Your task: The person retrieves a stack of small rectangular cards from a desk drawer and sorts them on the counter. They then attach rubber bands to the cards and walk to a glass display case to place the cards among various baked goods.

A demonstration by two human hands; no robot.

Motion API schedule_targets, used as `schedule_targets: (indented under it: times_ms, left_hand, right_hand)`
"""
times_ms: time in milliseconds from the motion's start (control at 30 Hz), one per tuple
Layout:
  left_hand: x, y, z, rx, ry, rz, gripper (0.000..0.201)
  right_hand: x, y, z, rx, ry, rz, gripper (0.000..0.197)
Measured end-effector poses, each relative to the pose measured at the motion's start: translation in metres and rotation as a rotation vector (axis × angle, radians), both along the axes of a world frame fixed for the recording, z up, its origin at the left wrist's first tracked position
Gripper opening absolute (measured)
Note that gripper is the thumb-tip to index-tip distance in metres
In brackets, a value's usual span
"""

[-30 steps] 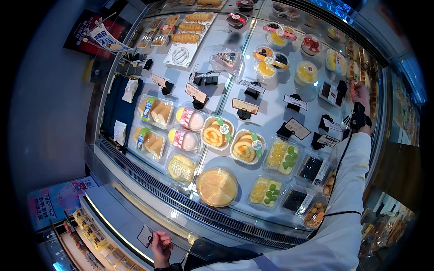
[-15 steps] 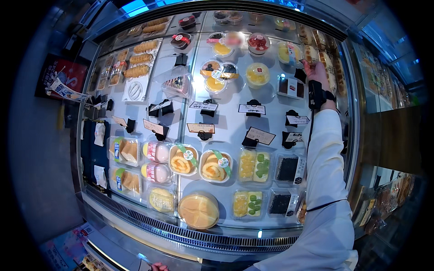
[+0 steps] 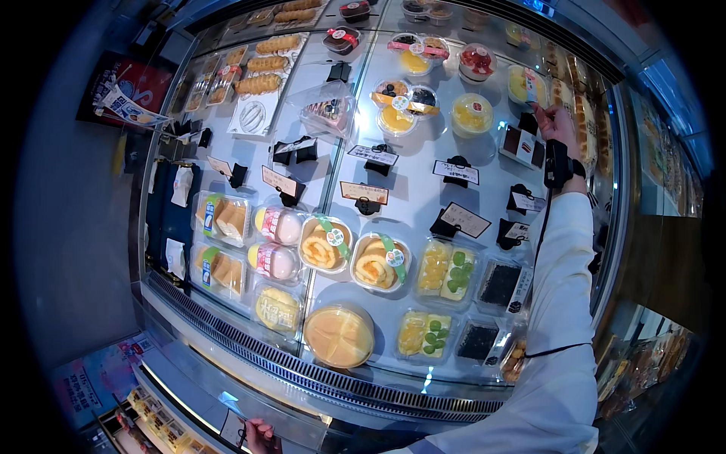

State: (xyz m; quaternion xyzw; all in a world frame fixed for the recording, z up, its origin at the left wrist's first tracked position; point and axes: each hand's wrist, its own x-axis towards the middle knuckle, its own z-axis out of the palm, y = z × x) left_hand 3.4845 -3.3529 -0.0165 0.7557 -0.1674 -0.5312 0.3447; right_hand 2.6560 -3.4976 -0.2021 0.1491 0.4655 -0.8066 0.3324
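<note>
My right hand (image 3: 557,123) reaches to the far right of a glass display case, fingers pinched together. What they hold, if anything, is hidden. Next to the fingertips are a black card clip (image 3: 528,123), a lidded cup with a yellow dessert (image 3: 527,85) and a boxed dark cake with a white label (image 3: 520,146). A black device is strapped around the wrist. At the lower edge, outside the case, my left hand (image 3: 262,436) is closed on a small price card (image 3: 233,430), seen only in part.
Boxed cream rolls (image 3: 325,244), a round bread (image 3: 339,336) and fruit cakes (image 3: 446,269) fill the near part. Several price cards (image 3: 364,193) on black clips stand across the middle. A slotted metal vent (image 3: 318,374) runs along the front. Packed breads (image 3: 646,352) lie at right.
The view has shifted, so the case's contents sit further right and higher. My left hand and its price card show more. My right hand stays by the same clip and cup.
</note>
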Motion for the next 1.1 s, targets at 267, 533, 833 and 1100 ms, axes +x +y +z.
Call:
schedule_targets:
  times_ms: [267, 533, 833, 1100]
  left_hand:
    - [0.01, 0.004, -0.002, 0.041, 0.054, 0.002, 0.024]
    - [0.033, 0.014, -0.024, -0.23, 0.304, -0.222, 0.036]
    - [0.018, -0.004, -0.019, -0.163, 0.322, -0.327, 0.032]
    - [0.011, 0.005, 0.048, -0.185, 0.573, -0.349, 0.032]
  right_hand:
    - [0.037, 0.013, 0.001, 0.138, 0.172, 0.097, 0.055]
    - [0.14, 0.1, 0.054, 0.368, 0.215, 0.509, 0.039]
    - [0.29, 0.225, 0.135, 0.457, 0.434, 1.149, 0.027]
    - [0.462, 0.229, 0.226, 0.21, 0.919, 1.517, 0.027]
